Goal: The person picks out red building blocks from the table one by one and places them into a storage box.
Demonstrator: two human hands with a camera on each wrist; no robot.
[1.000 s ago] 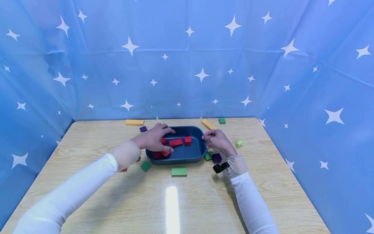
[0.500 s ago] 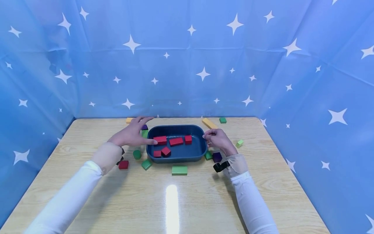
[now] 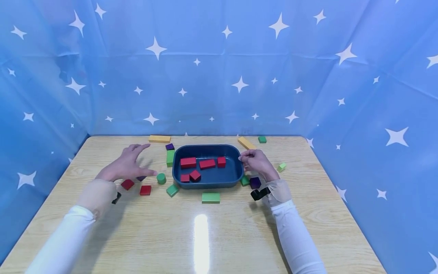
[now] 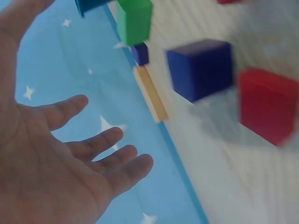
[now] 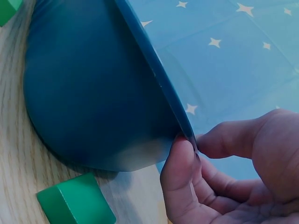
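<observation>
Head view: the blue tray (image 3: 219,176), bearing five red blocks (image 3: 207,164), sits toward twelve o'clock on the bench (image 3: 164,236), the left hand (image 3: 124,165) well off at nine, the right hand (image 3: 257,163) at three. Left wrist: left fingers (image 4: 97,143) spread, holding nothing. Right wrist: right fingers (image 5: 179,163) pinch the tray's rim (image 5: 161,84).

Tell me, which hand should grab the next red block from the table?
Probably the left hand: it holds nothing, and two loose red blocks lie near it. The right hand is farther from them and busy, pinching the edge of the dark blue tray.
</observation>
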